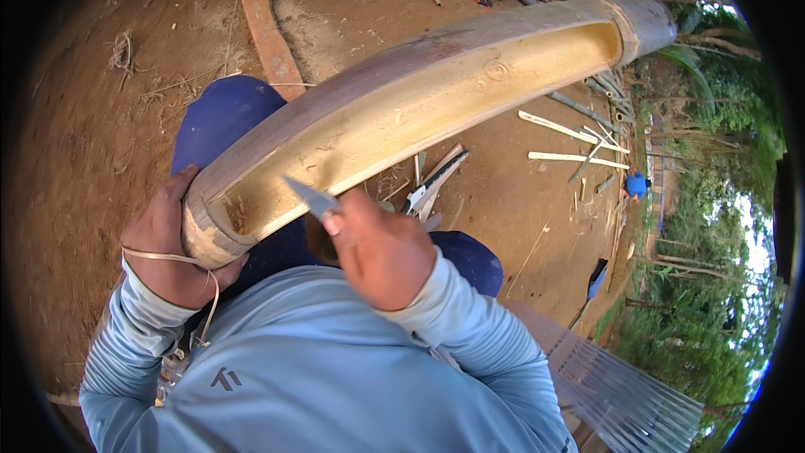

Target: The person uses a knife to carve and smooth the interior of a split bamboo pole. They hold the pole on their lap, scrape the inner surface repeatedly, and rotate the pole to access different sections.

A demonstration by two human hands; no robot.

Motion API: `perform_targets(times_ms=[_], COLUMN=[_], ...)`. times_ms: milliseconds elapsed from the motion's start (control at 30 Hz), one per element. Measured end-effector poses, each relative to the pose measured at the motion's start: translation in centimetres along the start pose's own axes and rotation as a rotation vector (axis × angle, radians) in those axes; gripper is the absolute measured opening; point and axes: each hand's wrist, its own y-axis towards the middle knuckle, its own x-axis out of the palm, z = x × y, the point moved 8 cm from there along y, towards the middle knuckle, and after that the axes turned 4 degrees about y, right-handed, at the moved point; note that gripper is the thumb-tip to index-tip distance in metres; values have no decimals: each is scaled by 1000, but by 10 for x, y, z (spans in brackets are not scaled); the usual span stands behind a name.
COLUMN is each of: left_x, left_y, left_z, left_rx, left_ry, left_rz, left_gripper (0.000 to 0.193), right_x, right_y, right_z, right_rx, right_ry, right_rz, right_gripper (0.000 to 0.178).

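Note:
A thick bamboo section (436, 88) stretches across my lap toward the far right, a long opening cut in its side. Its pale inner wall shows, with dark marks near the close end. My left hand (163, 239) grips that close end, fingers around the node; a thin strip circles the wrist. In my closed right hand (381, 252) is a knife (309, 196). The handle is hidden in the fist, and the blade points up and left over the lower edge of the opening. Whether the blade touches the bamboo I cannot tell.
Beyond my right knee a saw (432, 183) lies among offcuts on the dirt ground. Pale split strips (579, 147) lie further right, a wooden plank (267, 25) at far left. A person in blue (637, 186) is in the distance. Clear corrugated sheeting (616, 377) stands at lower right.

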Motion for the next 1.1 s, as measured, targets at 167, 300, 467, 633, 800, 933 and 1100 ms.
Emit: perform_targets(times_ms=[167,300,467,633,800,933,1100], left_x=[-1,-4,0,1,3,4,4], left_y=[4,3,6,6,7,5,5], left_z=[0,3,0,2,-1,-3,-3], left_rx=[54,35,38,47,30,25,18], left_ry=[-33,-9,-57,-27,-41,-38,-44], left_rz=[-45,-55,-60,-37,-52,-46,-43], left_gripper=[95,95,98,99,99,98,98], right_x=[-12,-110,-194,-200,-203,-189,-162], right_y=[-3,-2,0,12,19,20,17], right_z=[3,49,79,80,79,75,63], right_rx=[5,319,408,406,378,399,350], right_ry=[7,220,238,127,78,63,-85], right_rz=[73,474,597,537,568,537,462], right_gripper=[19,23,23,24,29,31,30])
